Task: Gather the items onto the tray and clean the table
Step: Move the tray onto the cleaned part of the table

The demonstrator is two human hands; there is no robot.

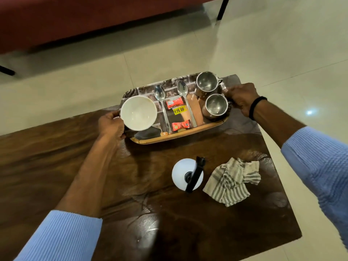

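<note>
Head view shows both hands closed on the short ends of the tray (188, 133): the left hand (111, 125) wraps the near-left end beside the white bowl (138, 113), fingers curled under the rim, and the right hand (242, 99) clamps the far-right end just behind the two steel mugs (211, 97). A black band sits on the right wrist, and blue sleeves are pushed back on both forearms.

On the tray, from left to right, lie the bowl, two spoons (170, 102), two red sachets (178, 113) with a yellow price sticker between them, a brown packet (194, 112), then the mugs. The tray sits toward the far edge of the dark wooden table (94, 176); whether it rests flat or is already lifted slightly I cannot tell.

I judge the gathering done and the tray about to be carried off. It looks stiff and thin, with a smooth glossy face, so the load could slide if it tips (the empty mugs and the bowl especially, being round and loose). The weight seems modest but lopsided: metal mugs at one end, crockery at the other. Gripping both ends as now, and keeping it level, seems the safest hold.

Nearer on the table stand a white spray bottle (180, 176) with a black trigger and, just beside it, a crumpled striped cloth (231, 181), presumably for wiping.
</note>
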